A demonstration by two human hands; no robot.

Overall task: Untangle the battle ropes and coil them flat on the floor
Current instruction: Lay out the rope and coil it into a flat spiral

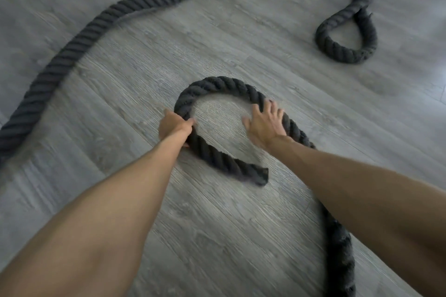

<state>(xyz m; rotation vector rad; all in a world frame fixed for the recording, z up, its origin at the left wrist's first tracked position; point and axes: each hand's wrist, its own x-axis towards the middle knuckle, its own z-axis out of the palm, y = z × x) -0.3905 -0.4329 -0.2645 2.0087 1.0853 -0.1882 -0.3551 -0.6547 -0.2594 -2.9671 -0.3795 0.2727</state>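
Note:
A thick black twisted battle rope [217,84] lies on the grey wood-look floor, bent into a tight arch in front of me. Its cut end [260,176] rests inside the curve, toward me. My left hand [175,126] is wrapped around the arch's left side. My right hand [265,123] lies flat with spread fingers against the arch's right side, pressing on it without gripping. From there the rope runs down under my right forearm to the bottom edge [340,253].
A long stretch of rope [79,38] snakes from the top centre down the left side. At the upper right another piece ends in a closed loop [345,55]. Grey plank floor [241,236] surrounds everything.

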